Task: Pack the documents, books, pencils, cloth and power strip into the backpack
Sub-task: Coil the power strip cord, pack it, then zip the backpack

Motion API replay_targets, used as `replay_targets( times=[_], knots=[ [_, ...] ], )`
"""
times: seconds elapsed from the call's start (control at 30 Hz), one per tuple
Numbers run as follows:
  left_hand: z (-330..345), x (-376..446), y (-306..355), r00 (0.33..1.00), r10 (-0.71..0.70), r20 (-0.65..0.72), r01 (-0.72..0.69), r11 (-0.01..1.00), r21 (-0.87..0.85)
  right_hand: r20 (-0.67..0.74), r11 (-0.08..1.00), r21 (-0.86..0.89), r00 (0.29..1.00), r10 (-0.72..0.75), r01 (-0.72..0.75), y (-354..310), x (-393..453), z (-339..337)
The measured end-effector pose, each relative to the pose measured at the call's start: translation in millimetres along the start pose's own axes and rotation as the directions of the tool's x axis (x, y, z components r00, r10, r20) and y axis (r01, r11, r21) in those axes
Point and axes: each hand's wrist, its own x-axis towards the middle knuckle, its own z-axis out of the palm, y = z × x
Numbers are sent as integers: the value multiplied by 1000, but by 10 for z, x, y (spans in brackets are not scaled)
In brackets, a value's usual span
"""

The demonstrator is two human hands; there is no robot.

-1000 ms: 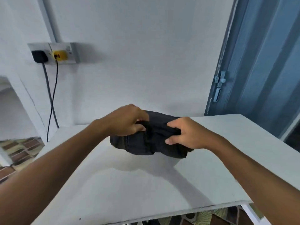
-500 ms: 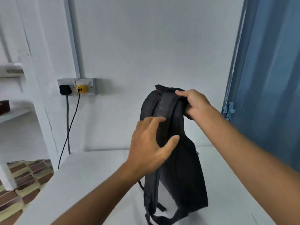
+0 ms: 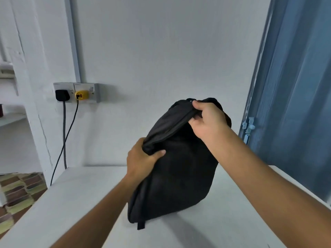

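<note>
White tabletop (image 3: 223,221) bears an upright black fabric backpack (image 3: 179,169); left hand (image 3: 143,158) clutches its side edge, right hand (image 3: 206,120) pinches its top.

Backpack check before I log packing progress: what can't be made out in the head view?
- Backpack interior: hidden by its own black fabric.
- Zipper state: unclear, partly under the right hand and left hand.
- Documents, books, pencils, power strip: out of frame.
- Table front: cut off by bottom edge.

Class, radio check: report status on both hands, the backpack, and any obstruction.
Left hand and right hand both gripping the black fabric backpack. Backpack upright on the white table, looks closed. Nothing blocking.
</note>
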Motion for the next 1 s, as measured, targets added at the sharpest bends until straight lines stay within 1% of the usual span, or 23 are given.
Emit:
replay_targets(
  times=[0.03,0.07,0.1,0.13,0.17,0.2,0.23,0.27,0.3,0.33,0.37,0.4,0.43,0.47,0.5,0.53,0.57,0.6,0.63,0.73,0.83,0.93,1.0],
  knots=[
    [-9,81,-46,1000,-8,12,8,1000,-26,61,999,-34,998,13,-11,-23,-38,-4],
    [-26,149,-90,1000,-14,28,16,998,-68,137,990,-141,990,17,3,-67,-65,-32],
    [-46,206,-132,999,-25,42,29,994,-106,228,959,-279,973,20,46,-123,-71,-75],
    [-70,259,-177,998,-35,56,43,989,-142,311,892,-427,950,-5,144,-190,-72,-125],
    [-99,304,-216,997,-40,68,51,984,-173,366,791,-540,927,-88,288,-254,-47,-208],
    [-124,342,-257,996,-49,75,64,977,-204,393,654,-607,886,-246,451,-309,7,-310],
    [-144,380,-292,995,-61,83,79,968,-237,403,490,-630,793,-457,603,-350,81,-431],
    [-159,412,-321,994,-66,89,88,959,-270,399,330,-631,658,-638,702,-369,172,-572],
    [-160,451,-355,994,-72,87,94,951,-293,402,226,-630,562,-723,743,-345,280,-721],
    [-154,494,-374,994,-75,83,97,946,-309,395,187,-645,533,-748,741,-291,392,-877],
    [-140,544,-400,993,-83,80,104,944,-315,383,229,-666,589,-711,710,-203,524,-1054],
    [-128,597,-426,992,-93,89,117,941,-317,363,313,-696,693,-623,646,-109,654,-1225],
    [-124,645,-441,988,-107,110,136,939,-315,341,406,-726,803,-488,555,0,764,-1382],
    [-107,695,-464,983,-125,133,162,934,-317,330,494,-743,889,-317,452,129,880,-1523],
    [-118,740,-488,977,-143,160,189,928,-321,330,561,-746,931,-155,358,261,960,-1638],
    [-125,769,-508,969,-159,187,215,919,-330,354,622,-728,935,-18,288,400,1036,-1733],
    [-137,786,-540,962,-177,209,240,910,-337,390,672,-699,918,69,246,545,1103,-1807],
    [-141,784,-571,956,-190,222,259,903,-343,417,702,-676,902,115,223,680,1160,-1861],
    [-137,778,-617,954,-206,217,272,900,-342,429,717,-664,893,135,210,807,1225,-1904],
    [-81,673,-771,951,-249,184,299,892,-339,412,745,-641,902,130,186,1064,1337,-1986],
    [-32,522,-906,932,-291,216,352,871,-344,391,764,-628,909,145,148,1152,1414,-2049],
    [-25,400,-1029,913,-305,271,387,859,-336,385,775,-627,898,214,84,1180,1470,-2062],
    [-6,365,-1112,914,-314,256,391,848,-358,371,772,-633,897,240,56,1219,1485,-2061]
  ],
)
